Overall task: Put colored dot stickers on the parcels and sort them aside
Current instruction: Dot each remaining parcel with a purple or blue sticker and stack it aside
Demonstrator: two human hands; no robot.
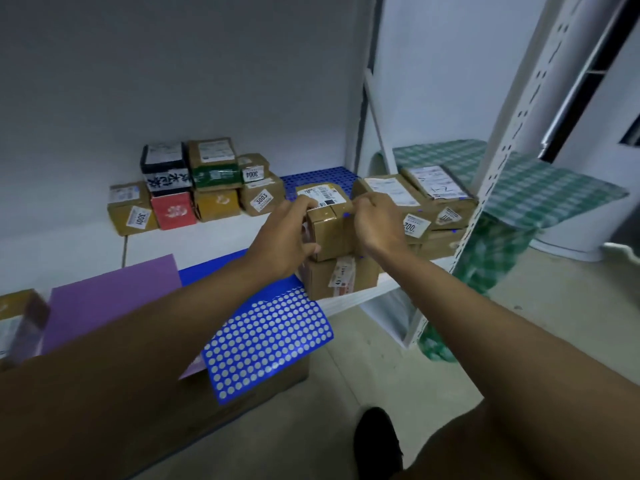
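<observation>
A small brown cardboard parcel (329, 221) with a white shipping label on top rests on another brown parcel (341, 278) at the shelf's front edge. My left hand (289, 237) grips its left side and my right hand (375, 225) grips its right side. A tiny blue dot sticker (346, 214) shows on its top front edge. A blue sticker sheet (266, 337), most of its dots peeled away, lies on a cardboard box below my left forearm.
Sorted parcels (194, 188) with numbered labels are stacked at the back left of the white shelf (207, 237). More brown parcels (426, 199) sit to the right by a perforated upright post (485, 188). A purple sheet (110, 299) lies left; green checked cloth (540, 188) drapes right.
</observation>
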